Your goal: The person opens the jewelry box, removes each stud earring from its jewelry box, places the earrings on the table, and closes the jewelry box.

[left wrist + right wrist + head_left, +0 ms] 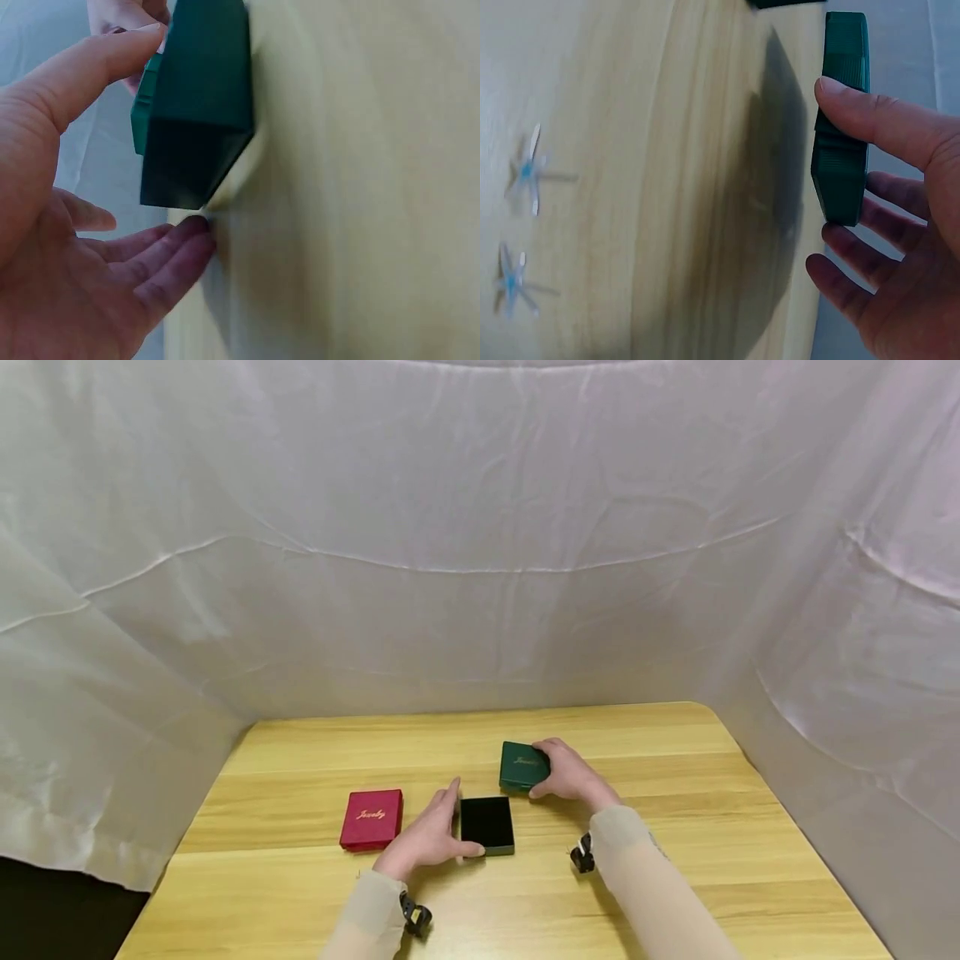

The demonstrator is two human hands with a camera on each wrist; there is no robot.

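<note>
A small open box base point(487, 825) with dark green sides and a black inside sits near the middle of the table. My left hand point(429, 839) is at its left, fingers spread. The thumb crosses the near left corner in the head view; in the left wrist view the other fingers extend loosely past the green box base point(199, 112). Beyond it to the right, my right hand point(570, 772) holds a green box lid point(520, 767) with gold "Jewelry" lettering. In the right wrist view, the thumb presses the ridged side of the green lid point(844, 165).
A red box point(372, 819) with gold lettering lies left of the left hand. Two small star-shaped pale marks with blue centres point(526, 171) show on the wooden table point(300, 902) in the right wrist view. A pale cloth point(480, 627) hangs behind and at both sides.
</note>
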